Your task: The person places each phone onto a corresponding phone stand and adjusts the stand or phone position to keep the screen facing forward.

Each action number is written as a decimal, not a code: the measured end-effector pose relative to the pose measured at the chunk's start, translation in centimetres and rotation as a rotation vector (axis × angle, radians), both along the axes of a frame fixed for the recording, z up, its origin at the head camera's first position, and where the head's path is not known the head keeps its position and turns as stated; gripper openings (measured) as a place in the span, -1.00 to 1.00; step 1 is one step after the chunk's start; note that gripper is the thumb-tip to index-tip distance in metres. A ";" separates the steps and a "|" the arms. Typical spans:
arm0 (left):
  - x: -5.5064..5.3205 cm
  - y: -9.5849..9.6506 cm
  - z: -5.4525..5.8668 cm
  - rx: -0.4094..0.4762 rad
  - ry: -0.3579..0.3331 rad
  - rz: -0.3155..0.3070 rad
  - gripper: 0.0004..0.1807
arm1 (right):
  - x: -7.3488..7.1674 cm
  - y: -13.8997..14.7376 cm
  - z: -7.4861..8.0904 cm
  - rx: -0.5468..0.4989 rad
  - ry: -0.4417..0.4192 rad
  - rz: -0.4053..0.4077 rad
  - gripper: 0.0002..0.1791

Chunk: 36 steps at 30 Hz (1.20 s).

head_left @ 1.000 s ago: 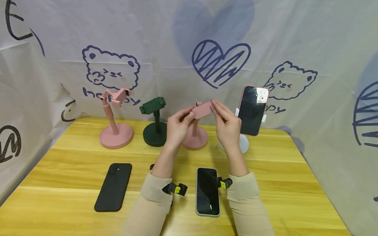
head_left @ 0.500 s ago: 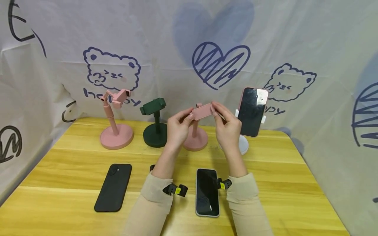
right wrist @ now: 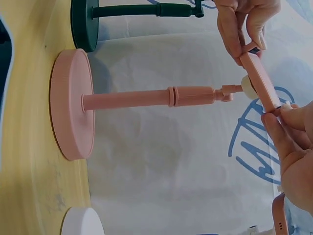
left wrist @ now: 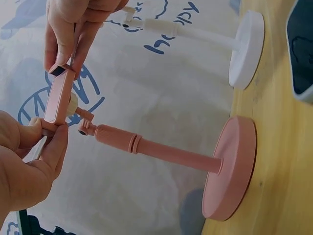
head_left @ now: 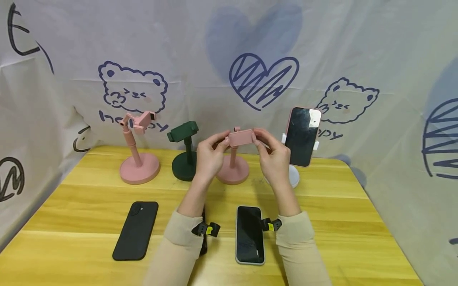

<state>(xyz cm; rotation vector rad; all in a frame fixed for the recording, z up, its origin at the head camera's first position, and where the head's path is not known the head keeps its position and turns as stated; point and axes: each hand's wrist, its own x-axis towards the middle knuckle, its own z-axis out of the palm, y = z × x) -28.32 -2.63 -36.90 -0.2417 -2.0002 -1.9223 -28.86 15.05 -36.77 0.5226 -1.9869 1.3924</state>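
Observation:
In the head view, a pink phone stand (head_left: pixel 233 170) stands at the back middle of the table, its round base flat on the wood. My left hand (head_left: pixel 210 157) pinches the left end of its clamp head (head_left: pixel 240 138), while my right hand (head_left: pixel 274 159) pinches the right end. No phone is in this clamp. Both wrist views show thumb and fingers on the end grips of the clamp (left wrist: pixel 58 97), which joins the pink pole (right wrist: pixel 132 100) through a pale ball joint (right wrist: pixel 248 87). The clamp face lies nearly level, its right end slightly higher.
Another pink stand (head_left: pixel 139 169) and a green stand (head_left: pixel 184 165) are to the left. A white stand (head_left: pixel 294 176) at right bears a phone (head_left: pixel 303 137). In front lie a black phone (head_left: pixel 136 230), a silver-edged phone (head_left: pixel 249 234), and a dark object (head_left: pixel 204 248) mostly under my left forearm.
The clamp head has turned from a clear slant, right end up, to nearly level. My right hand has come down slightly with it. Both hands keep their hold; the head view has shifted a little.

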 end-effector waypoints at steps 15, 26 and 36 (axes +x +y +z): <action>-0.7 -2.0 1.1 -0.309 0.111 -0.061 -0.68 | 0.1 1.0 -0.1 0.088 0.074 0.012 -0.72; -0.9 -1.8 -0.7 -0.235 0.248 -0.020 -0.68 | 0.2 1.1 -0.3 0.058 0.038 0.048 -0.70; -0.7 -1.5 -0.7 -0.166 0.218 -0.038 -0.65 | 1.0 1.1 0.6 0.070 -0.054 0.061 -0.68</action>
